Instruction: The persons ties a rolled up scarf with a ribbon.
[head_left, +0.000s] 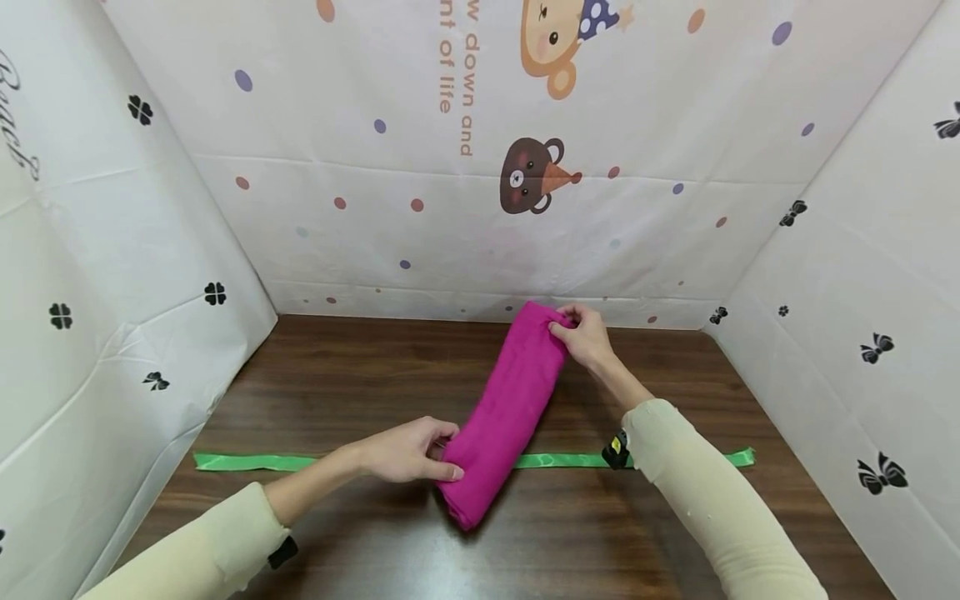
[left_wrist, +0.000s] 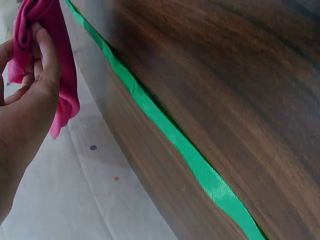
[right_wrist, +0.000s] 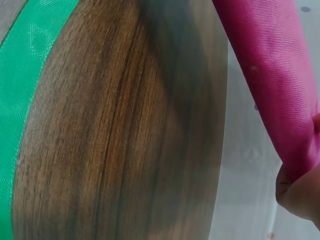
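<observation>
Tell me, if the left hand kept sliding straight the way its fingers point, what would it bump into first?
The left hand points rightward into the pink rolled cloth, which it already grips at the near end. So it would probably just push the cloth along the table.

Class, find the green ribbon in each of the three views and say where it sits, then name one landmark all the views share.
Head: the green ribbon runs left to right across the near table, passing under the pink cloth.
Left wrist: the ribbon slants from top left to bottom right.
Right wrist: the ribbon fills the left edge.
Shared landmark: the pink cloth, and the dark wooden table.
</observation>
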